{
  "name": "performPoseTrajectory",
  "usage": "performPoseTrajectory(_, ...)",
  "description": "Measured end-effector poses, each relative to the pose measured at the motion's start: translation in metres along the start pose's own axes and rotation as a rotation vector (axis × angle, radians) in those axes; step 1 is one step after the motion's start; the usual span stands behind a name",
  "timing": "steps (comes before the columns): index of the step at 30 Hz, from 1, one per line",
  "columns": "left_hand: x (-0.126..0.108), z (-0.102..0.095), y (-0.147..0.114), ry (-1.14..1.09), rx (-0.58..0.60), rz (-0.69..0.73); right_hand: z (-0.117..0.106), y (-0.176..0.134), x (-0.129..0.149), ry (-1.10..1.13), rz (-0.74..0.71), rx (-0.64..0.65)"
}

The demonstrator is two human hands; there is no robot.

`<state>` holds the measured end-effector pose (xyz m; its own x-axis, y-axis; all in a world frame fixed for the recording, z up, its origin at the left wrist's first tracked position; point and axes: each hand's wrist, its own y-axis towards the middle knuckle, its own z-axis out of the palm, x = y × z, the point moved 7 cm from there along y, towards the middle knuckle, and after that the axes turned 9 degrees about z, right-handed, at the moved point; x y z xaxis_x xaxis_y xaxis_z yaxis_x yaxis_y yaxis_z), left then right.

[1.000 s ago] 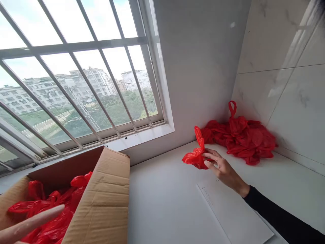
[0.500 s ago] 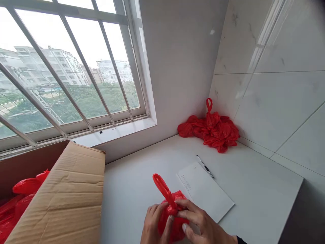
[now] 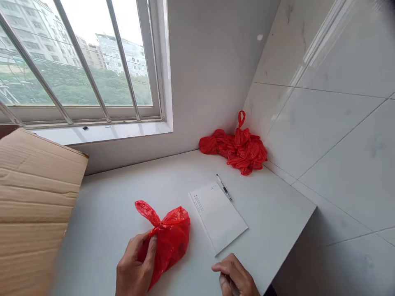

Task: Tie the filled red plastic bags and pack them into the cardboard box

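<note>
Left hand (image 3: pixel 135 265) gripped red bag (image 3: pixel 173 242); right hand (image 3: pixel 237 276) was curled near white pad (image 3: pixel 219 220)

At the far left, we had the cardboard box (image 3: pixel 37 197), its creased brown panel facing us and partly outside the view. Behind it, the barred window (image 3: pixel 80 59) stood above a white sill (image 3: pixel 129 130).

Next to the right, our left hand was closed on the red bag just below its knot, thumb on the near face and fingers curled at the side. One loop of the bag projected up and to the left. The bag was located at the near side of the white table (image 3: pixel 114 185), left of the pad; we could not tell whether its underside touched the surface.

The white pad lay flat at an angle, with small dark marks along its left edge. The pen (image 3: pixel 224 188) lay just beside its upper right edge. Farther back, the heap of red bags (image 3: pixel 237 148) rested in the corner, one loop upright.

Our right hand was at the near edge, fingers bent inward; we could not tell whether it held anything. The tiled wall (image 3: pixel 339 135) bounded the right side.
</note>
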<state>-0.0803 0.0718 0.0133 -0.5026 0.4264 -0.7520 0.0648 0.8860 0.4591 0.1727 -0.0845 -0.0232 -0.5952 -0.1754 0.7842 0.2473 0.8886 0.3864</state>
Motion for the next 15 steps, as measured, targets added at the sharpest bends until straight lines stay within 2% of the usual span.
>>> performPoseTrajectory(5, -0.011, -0.010, -0.003, 0.039, -0.149, -0.008, -0.006, 0.008, 0.016, 0.073, 0.021, 0.164)
performPoseTrajectory(8, -0.021, -0.013, -0.006, 0.098, -0.215, 0.040, -0.015, 0.009, 0.023, 0.118, 0.035, 0.186)
performPoseTrajectory(15, -0.038, -0.010, -0.006, 0.236, -0.232, 0.189, -0.024, 0.007, 0.031, 0.148, 0.001, 0.229)
